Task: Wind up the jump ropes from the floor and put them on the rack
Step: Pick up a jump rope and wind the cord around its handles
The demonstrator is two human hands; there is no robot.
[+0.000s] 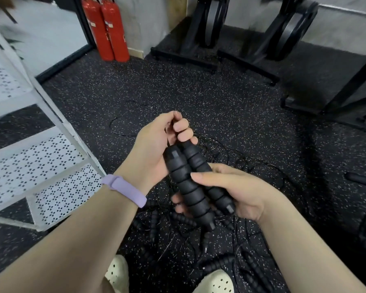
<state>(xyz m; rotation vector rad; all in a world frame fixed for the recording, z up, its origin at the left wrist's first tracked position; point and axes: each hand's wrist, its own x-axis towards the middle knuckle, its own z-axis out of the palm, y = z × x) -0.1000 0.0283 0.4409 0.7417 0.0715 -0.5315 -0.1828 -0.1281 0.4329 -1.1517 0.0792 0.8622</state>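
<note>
Head view: left hand (154, 144) and right hand (230, 187) both gripped paired handles (190, 180); thin cord (123, 123) trailed into the near floor tangle (178, 240), likely to snag during winding.

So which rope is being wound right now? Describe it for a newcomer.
Start at the white rack on the left; both hands meet just right of it. The left hand and right hand hold two ribbed black handles side by side, lifted above the floor pile.

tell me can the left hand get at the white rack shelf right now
Probably not yet: the left hand is closed around the tops of the two jump rope handles, though nothing blocks the rack shelf beside it.
</note>
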